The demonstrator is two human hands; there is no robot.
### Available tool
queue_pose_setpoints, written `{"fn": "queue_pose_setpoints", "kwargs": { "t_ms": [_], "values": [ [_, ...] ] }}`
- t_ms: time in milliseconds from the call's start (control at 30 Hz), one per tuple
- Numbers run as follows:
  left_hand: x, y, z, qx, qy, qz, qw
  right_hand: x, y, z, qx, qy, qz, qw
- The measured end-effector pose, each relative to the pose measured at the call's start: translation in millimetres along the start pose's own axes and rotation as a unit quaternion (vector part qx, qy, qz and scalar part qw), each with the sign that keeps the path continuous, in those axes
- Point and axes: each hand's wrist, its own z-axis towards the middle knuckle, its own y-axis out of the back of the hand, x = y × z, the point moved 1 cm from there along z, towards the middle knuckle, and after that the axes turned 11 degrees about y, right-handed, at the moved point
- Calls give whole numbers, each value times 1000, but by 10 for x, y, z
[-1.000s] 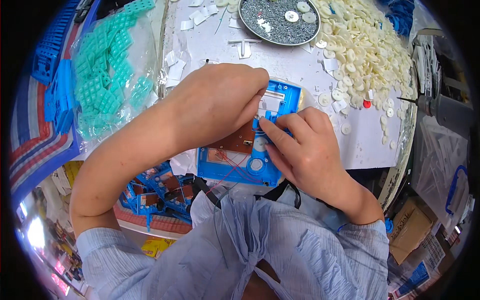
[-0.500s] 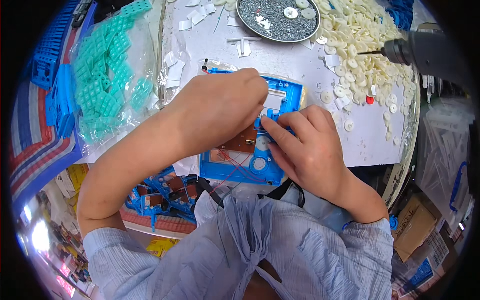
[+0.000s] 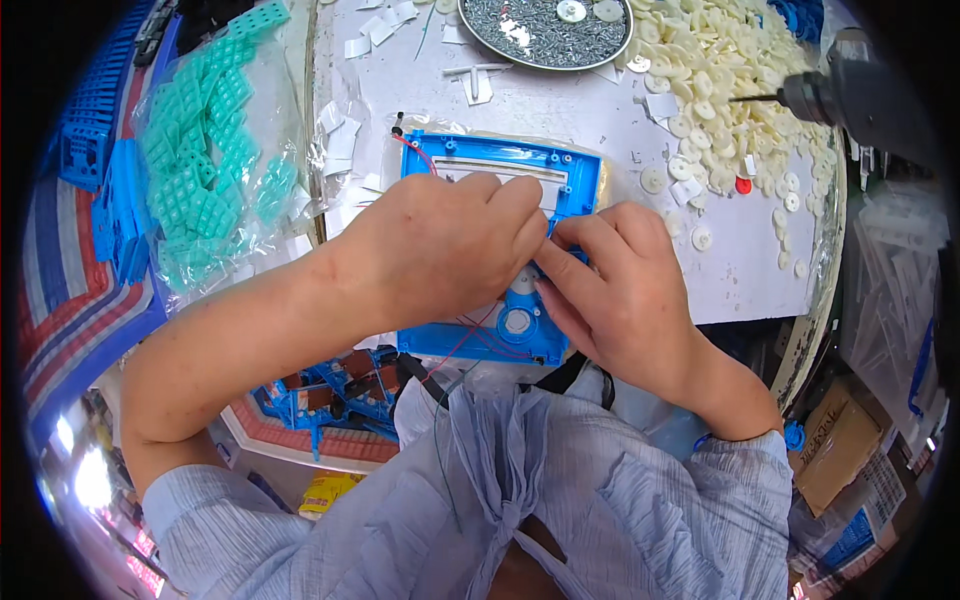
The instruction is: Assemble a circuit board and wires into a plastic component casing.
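A blue plastic casing point(image 3: 588, 190) lies open side up on the white table in front of me. My left hand point(image 3: 455, 245) is over its middle, fingers curled in and pressed together; what they hold is hidden. From the right, my right hand point(image 3: 625, 285) brings thumb and bent forefinger together at the casing's inner right part, touching the left fingertips. The small thing between them cannot be made out. Below the fingertips are a pale disc point(image 3: 523, 281) and a round blue socket point(image 3: 517, 320). Thin red wires point(image 3: 462, 345) run across the lower part of the casing.
A metal dish of screws point(image 3: 550, 40) stands at the back, beside a heap of cream plastic discs point(image 3: 700, 90). A power driver point(image 3: 825, 97) points in from the right. Green keypad sheets point(image 3: 205, 150) lie in a bag at left. More blue casings point(image 3: 335, 395) sit below.
My left hand has shifted down toward me, uncovering the casing's upper left and hiding the brown board. My right hand stays almost in place, fingertips now against the left hand's.
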Motion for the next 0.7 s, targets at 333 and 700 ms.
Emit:
{"fn": "queue_pose_setpoints", "kwargs": {
  "t_ms": [333, 700],
  "values": [
    [141, 184, 292, 79, 30, -107, 991, -5, -7, -7, -10, 16, -3, 1000],
    [336, 237, 444, 71, 30, -106, 991, 3, 58, 51, 23, 15, -1, 1000]
  ]
}}
